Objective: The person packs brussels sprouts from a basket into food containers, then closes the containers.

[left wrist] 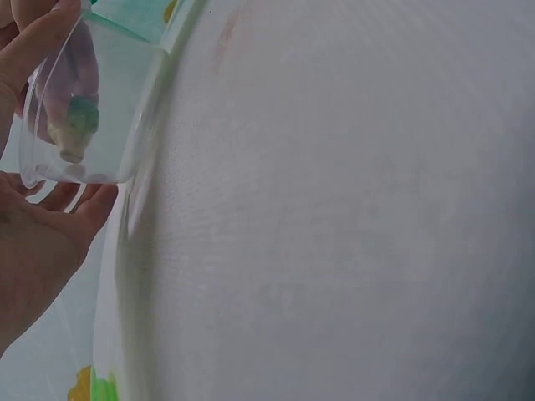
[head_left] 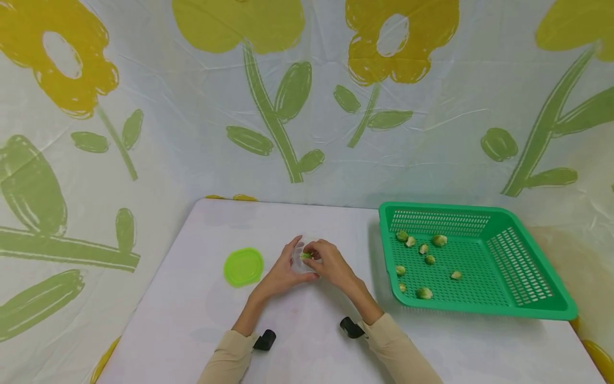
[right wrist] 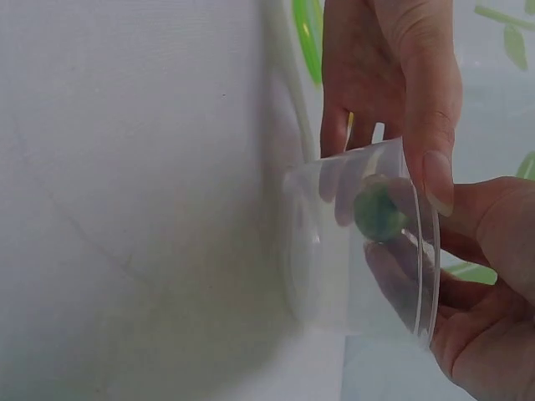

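A clear plastic tub (head_left: pixel 297 255) stands upright on the table between both hands. My left hand (head_left: pixel 282 276) holds it, thumb at the near rim and fingers around the far side. My right hand (head_left: pixel 333 264) reaches over the rim, and its fingertips pinch a Brussels sprout (right wrist: pixel 378 210) inside the tub. Through the clear wall in the left wrist view, the sprout (left wrist: pixel 81 121) shows its pale cut end pointing down, close over the bottom. A bright green lid (head_left: pixel 243 266) lies flat to the left of the left hand.
A green slotted basket (head_left: pixel 479 308) stands on the right of the white table (head_left: pixel 307 330), with several Brussels sprouts (head_left: pixel 439 240) scattered in its left half. Flower-printed sheeting (head_left: pixel 422 160) hangs behind the table and along its left side.
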Demonstrator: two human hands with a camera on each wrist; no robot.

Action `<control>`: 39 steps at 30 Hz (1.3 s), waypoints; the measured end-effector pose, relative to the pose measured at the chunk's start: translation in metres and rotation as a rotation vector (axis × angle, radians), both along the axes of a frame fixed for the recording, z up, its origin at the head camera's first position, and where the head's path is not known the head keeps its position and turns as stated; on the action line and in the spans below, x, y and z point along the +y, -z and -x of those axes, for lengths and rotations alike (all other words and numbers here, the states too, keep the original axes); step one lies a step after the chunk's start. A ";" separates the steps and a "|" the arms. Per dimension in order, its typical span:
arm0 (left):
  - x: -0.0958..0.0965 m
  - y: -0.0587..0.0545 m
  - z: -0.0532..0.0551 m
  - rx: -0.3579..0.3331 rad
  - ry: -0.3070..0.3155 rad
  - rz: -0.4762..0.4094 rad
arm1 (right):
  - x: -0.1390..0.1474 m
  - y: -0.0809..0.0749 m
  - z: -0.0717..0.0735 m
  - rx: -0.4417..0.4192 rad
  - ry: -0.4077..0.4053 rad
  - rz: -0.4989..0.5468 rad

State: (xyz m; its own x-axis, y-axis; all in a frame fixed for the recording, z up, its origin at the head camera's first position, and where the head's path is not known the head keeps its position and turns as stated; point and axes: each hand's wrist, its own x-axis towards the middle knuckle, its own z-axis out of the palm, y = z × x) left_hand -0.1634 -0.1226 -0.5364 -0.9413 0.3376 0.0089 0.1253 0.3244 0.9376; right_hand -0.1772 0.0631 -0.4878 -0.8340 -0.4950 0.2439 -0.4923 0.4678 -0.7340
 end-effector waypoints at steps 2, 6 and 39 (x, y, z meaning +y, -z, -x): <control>0.000 0.000 0.000 -0.003 0.004 -0.010 | -0.001 -0.001 0.001 -0.010 -0.008 -0.028; 0.001 0.000 0.000 -0.007 0.007 -0.014 | -0.001 -0.003 0.006 -0.041 -0.032 -0.098; 0.001 0.000 -0.001 -0.013 0.001 -0.019 | 0.003 -0.018 0.014 -0.044 -0.160 -0.230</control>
